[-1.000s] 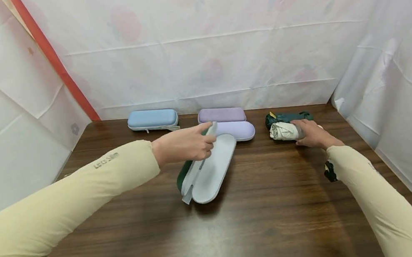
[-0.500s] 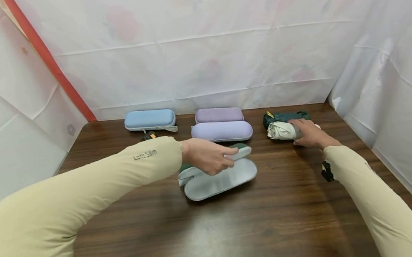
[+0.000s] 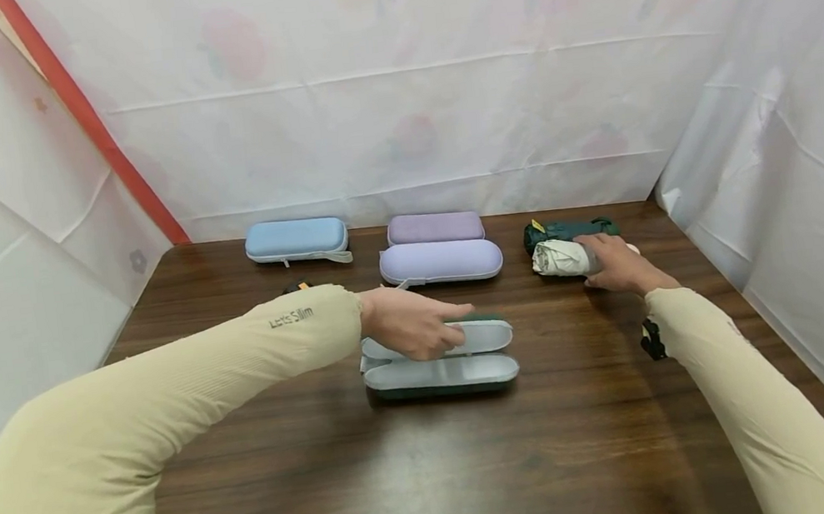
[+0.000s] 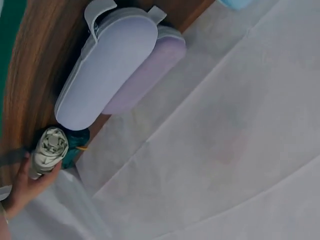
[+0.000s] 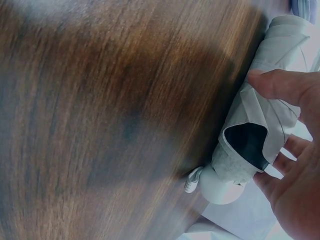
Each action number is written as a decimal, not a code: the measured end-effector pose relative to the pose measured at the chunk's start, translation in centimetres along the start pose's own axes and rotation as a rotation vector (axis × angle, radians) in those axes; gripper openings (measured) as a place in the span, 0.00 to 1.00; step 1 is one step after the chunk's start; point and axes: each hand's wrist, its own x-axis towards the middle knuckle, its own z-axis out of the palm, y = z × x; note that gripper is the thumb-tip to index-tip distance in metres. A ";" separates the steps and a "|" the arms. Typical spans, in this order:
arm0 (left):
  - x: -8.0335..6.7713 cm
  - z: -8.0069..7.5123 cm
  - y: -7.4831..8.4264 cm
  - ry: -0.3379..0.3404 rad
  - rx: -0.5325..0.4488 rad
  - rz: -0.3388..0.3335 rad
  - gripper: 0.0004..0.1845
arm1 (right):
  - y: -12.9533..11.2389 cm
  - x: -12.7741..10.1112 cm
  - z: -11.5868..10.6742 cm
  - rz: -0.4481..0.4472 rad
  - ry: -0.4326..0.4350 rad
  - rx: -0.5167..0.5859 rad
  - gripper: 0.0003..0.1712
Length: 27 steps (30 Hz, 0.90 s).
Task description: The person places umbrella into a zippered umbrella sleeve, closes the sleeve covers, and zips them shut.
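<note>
The open case (image 3: 439,359) has swung round within the last second: it lay slanted across the worktop (image 3: 552,443) with one end pointing away, and now it sits square to the person, both halves flat and side by side near the middle of the wood. To my eye that turn means it is settled in place with its inside facing up, ready to take something. The left hand (image 3: 412,331) rests on the far half, fingers laid nearly straight along the pale grey lining, pressing rather than clasping, so that grip is loose and flat. The case is a long oval shell, grey within, with a dark green outer skin showing only as a thin edge at front and back. Off to the right, the right hand (image 3: 612,263) has not shifted; its thumb and fingers curl round the cream folded umbrella (image 3: 561,258), which lies against a dark green umbrella (image 3: 568,230) near the back. Behind the case lie two closed lilac cases (image 3: 441,261) and, further left, a blue case (image 3: 295,238).
</note>
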 end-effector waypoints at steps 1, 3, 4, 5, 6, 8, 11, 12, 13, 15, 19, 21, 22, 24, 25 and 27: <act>-0.1 0.2 0.2 0.007 -0.026 -0.030 0.11 | 0.0 0.0 0.0 -0.001 0.001 0.001 0.42; -0.4 0.6 0.8 0.017 -0.116 -0.128 0.13 | -0.1 0.1 0.1 -0.002 0.000 0.001 0.42; -0.5 0.8 1.2 0.022 -0.184 -0.206 0.14 | -0.1 0.1 0.1 -0.002 -0.001 0.002 0.42; -0.6 1.1 1.5 0.022 -0.274 -0.297 0.16 | -0.2 0.2 0.1 -0.003 -0.002 0.002 0.42; -0.7 1.5 1.9 0.019 -0.392 -0.401 0.19 | -0.2 0.2 0.0 -0.003 -0.003 0.002 0.42; -0.7 2.2 2.7 0.006 -0.659 -0.621 0.28 | -0.3 0.3 -0.1 -0.002 -0.003 0.003 0.42; -0.7 3.5 3.8 -0.049 -1.042 -0.892 0.36 | -0.3 0.4 -0.1 0.007 -0.003 0.006 0.42; -0.7 4.0 4.2 -0.074 -1.147 -0.951 0.37 | -0.3 0.3 -0.1 0.012 -0.005 0.005 0.42; -0.7 4.5 4.5 -0.101 -1.239 -0.994 0.37 | -0.3 0.3 0.0 0.018 -0.008 0.006 0.42; -0.7 5.3 5.0 -0.147 -1.382 -1.052 0.34 | -0.2 0.3 0.1 0.026 -0.014 0.008 0.42; -0.6 6.6 5.6 -0.145 -1.529 -1.125 0.26 | -0.1 0.1 0.3 0.027 -0.015 0.008 0.42; -0.6 6.8 5.7 -0.120 -1.538 -1.141 0.21 | -0.2 0.1 0.4 0.023 -0.010 0.008 0.42; -0.7 6.9 5.7 -0.106 -1.540 -1.147 0.19 | -0.2 0.1 0.4 0.020 -0.009 0.003 0.42; -0.8 6.7 5.6 -0.077 -1.532 -1.150 0.16 | -0.1 0.1 0.4 0.015 -0.005 -0.006 0.42; -0.8 6.6 5.5 -0.070 -1.534 -1.151 0.16 | -0.1 0.1 0.3 0.015 -0.005 -0.010 0.42; -1.0 6.2 5.3 -0.067 -1.550 -1.155 0.15 | 0.0 0.2 0.2 0.009 0.000 -0.020 0.42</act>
